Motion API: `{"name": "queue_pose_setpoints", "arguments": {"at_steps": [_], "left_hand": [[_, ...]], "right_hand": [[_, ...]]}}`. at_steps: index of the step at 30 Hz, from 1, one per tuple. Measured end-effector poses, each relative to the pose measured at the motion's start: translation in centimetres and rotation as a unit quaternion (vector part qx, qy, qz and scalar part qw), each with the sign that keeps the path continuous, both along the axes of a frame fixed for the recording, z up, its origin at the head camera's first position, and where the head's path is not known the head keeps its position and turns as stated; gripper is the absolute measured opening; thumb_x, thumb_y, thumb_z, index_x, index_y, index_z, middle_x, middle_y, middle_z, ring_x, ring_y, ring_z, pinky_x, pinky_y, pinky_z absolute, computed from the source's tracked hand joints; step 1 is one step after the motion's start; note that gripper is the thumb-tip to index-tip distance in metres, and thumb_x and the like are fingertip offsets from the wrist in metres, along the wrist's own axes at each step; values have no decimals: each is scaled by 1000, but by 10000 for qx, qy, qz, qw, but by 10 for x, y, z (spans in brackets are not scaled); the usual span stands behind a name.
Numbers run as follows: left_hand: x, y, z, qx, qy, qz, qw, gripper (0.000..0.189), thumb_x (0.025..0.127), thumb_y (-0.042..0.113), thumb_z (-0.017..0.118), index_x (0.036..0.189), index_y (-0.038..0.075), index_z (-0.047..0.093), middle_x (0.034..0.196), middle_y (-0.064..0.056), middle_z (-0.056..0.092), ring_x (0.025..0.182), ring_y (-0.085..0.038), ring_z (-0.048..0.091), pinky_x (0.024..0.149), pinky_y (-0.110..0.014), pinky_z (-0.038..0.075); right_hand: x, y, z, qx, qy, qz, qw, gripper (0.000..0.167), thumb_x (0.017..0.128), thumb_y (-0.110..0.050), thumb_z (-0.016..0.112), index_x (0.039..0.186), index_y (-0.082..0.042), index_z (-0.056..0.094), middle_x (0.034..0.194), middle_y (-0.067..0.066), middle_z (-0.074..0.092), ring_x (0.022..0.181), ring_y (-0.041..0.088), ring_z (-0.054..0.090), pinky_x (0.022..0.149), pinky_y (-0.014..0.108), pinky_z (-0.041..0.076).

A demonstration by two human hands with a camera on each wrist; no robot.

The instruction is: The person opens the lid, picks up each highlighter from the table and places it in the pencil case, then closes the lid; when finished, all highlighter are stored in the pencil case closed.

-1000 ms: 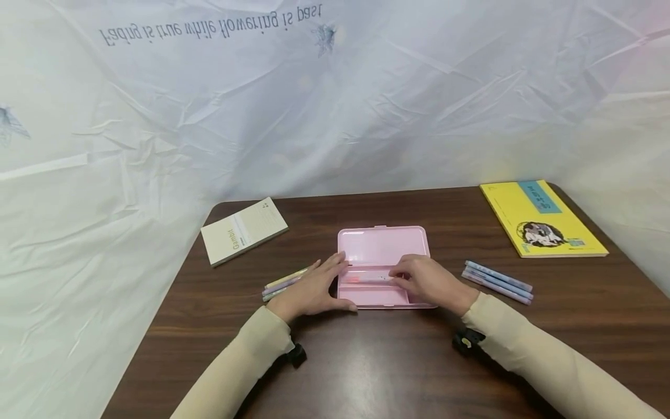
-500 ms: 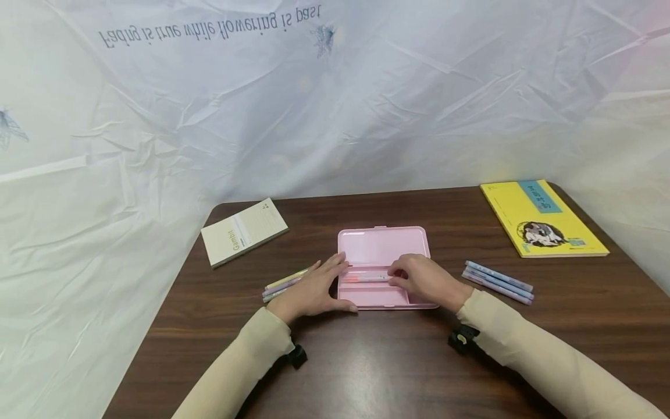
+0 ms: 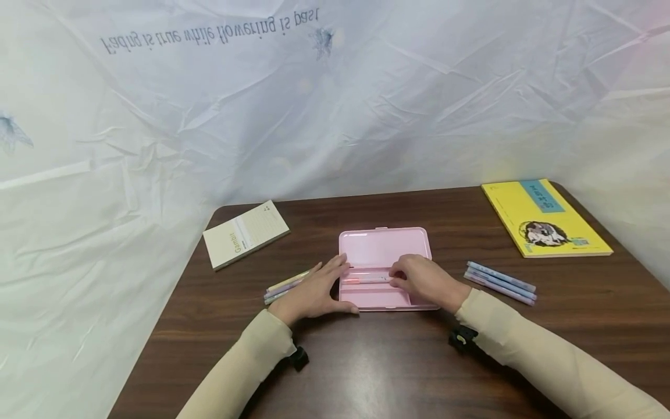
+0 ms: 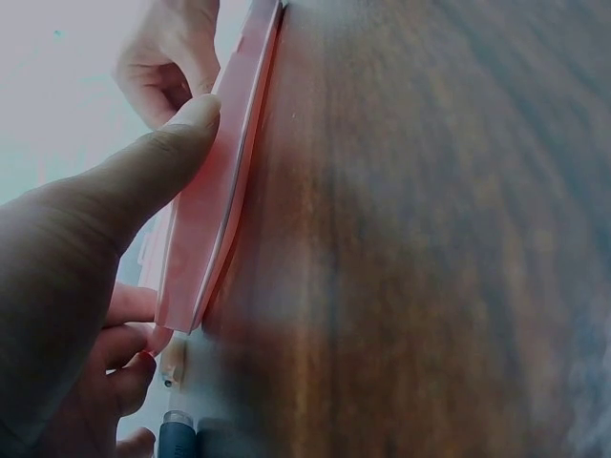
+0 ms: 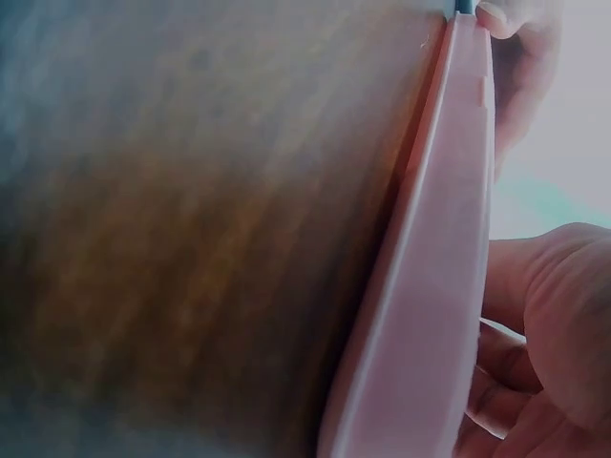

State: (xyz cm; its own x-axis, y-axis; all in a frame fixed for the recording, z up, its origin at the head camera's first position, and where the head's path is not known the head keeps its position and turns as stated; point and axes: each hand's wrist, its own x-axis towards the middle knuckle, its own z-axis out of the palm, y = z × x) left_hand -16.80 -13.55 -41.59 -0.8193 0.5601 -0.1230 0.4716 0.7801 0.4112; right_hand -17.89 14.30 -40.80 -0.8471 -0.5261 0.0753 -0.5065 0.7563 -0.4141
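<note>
A pink pencil case (image 3: 385, 247) lies with its lid folded back on the table. My left hand (image 3: 311, 291) holds its left end, the thumb (image 4: 181, 134) against the front wall and the fingers around the far side. Inside the long compartment is a pale pen (image 3: 373, 280) with an orange-pink left part. My right hand (image 3: 426, 281) reaches over the case's right end and pinches the pen's right end between thumb and forefinger. In the right wrist view the case wall (image 5: 430, 258) hides the pen.
Several pens (image 3: 285, 284) lie left of the case, partly behind my left hand. More bluish pens (image 3: 501, 283) lie at the right. A cream notepad (image 3: 246, 234) sits back left, a yellow book (image 3: 546, 221) back right. A white cloth (image 3: 335, 116) hangs behind the table.
My right wrist has shifted slightly left, with its fingers still at the pen's end. The left hand has stayed on the case. The head view has tilted a little.
</note>
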Motion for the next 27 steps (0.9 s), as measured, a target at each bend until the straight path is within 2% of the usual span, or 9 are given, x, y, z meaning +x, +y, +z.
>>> {"name": "queue_pose_setpoints", "arguments": {"at_steps": [7,12,15,23,27], "left_hand": [[0,0,0,16,-25,23,10000,103,78,75,66,157,19,32,167,4,11,153,-10,9,124,-44,8],[-1,0,0,-20,8,-3,10000,104,78,76,65,157,19,32,167,4,10,152,-9,9,124,-44,9],[-1,0,0,-12,38,-8,10000,105,77,76,66,157,18,31,167,4,11,153,-10,9,124,-44,10],[1,0,0,15,53,19,10000,105,77,75,67,158,18,31,168,3,10,152,-10,9,124,-45,11],[2,0,0,-9,27,61,10000,106,76,77,66,158,19,30,168,4,10,152,-9,9,124,-43,10]], "right_hand": [[0,2,1,31,60,51,10000,18,88,-21,78,102,-10,77,95,1,72,84,15,61,83,40,56],[1,7,7,-155,-42,26,9999,23,88,-21,78,107,-8,77,99,2,72,87,16,63,85,42,56],[3,14,13,-311,49,-3,9995,24,89,-22,77,109,-8,76,101,3,73,89,16,65,86,42,56],[17,43,32,-577,291,-380,9972,36,90,-23,76,122,-6,71,114,8,72,99,23,66,89,46,56],[22,65,36,-546,367,-672,9956,36,90,-23,76,122,-7,71,112,8,72,94,20,65,85,46,57]]}}
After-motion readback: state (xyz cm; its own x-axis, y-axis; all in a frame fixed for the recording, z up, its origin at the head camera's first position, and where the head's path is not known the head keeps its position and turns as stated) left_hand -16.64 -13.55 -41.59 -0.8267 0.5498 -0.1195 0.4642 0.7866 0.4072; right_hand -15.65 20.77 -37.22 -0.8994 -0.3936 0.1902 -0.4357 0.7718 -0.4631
